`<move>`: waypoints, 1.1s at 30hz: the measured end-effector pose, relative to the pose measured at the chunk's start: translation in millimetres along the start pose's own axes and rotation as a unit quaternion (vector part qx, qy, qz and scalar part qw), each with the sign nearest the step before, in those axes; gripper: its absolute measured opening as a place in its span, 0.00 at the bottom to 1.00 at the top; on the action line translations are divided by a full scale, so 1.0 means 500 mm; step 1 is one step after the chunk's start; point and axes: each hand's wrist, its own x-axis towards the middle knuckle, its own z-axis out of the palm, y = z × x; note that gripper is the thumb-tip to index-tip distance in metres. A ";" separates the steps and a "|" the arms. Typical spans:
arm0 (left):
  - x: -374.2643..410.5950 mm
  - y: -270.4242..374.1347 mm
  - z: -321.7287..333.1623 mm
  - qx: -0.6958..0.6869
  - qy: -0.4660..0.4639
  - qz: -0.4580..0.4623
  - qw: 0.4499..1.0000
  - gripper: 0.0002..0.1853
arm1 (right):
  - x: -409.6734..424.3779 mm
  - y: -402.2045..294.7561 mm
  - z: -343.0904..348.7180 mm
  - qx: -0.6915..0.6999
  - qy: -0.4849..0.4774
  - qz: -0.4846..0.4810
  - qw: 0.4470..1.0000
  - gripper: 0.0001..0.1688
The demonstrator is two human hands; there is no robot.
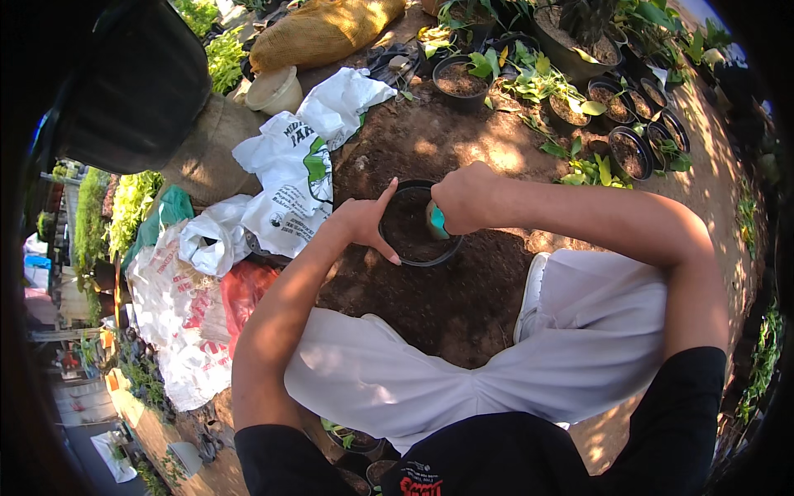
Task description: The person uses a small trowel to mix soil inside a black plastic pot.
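A round black plastic plant pot [406, 253] stands on dark soil between my legs, with dark soil inside it. My left hand [363, 222] clasps the pot's left side, thumb and forefinger spread along the rim. Over the right part of the pot, my right hand [465, 201] is closed around a small hand tool [438, 222] with a teal part. The tool's lower end is inside the pot; my fist hides its upper part, so its exact kind is unclear.
White printed plastic sacks [291, 180] and a red plastic bag [245, 294] lie to the left. A yellow woven sack [325, 34] rests at the back. Several small black pots [629, 152] stand at the right, near cut leafy stems [539, 77]. A large black container [136, 93] looms upper left.
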 end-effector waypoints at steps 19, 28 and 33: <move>-0.004 -0.002 0.001 -0.031 -0.012 -0.011 0.999 0.88 | 0.076 0.098 0.080 0.100 -0.153 0.106 0.977 0.20; -0.001 0.005 -0.003 -0.010 -0.006 -0.002 1.000 0.89 | 0.078 0.055 0.044 -0.027 0.045 -0.074 0.996 0.14; -0.001 0.006 -0.005 -0.018 -0.004 0.000 1.000 0.90 | 0.122 0.081 0.102 -0.006 0.070 -0.112 0.991 0.14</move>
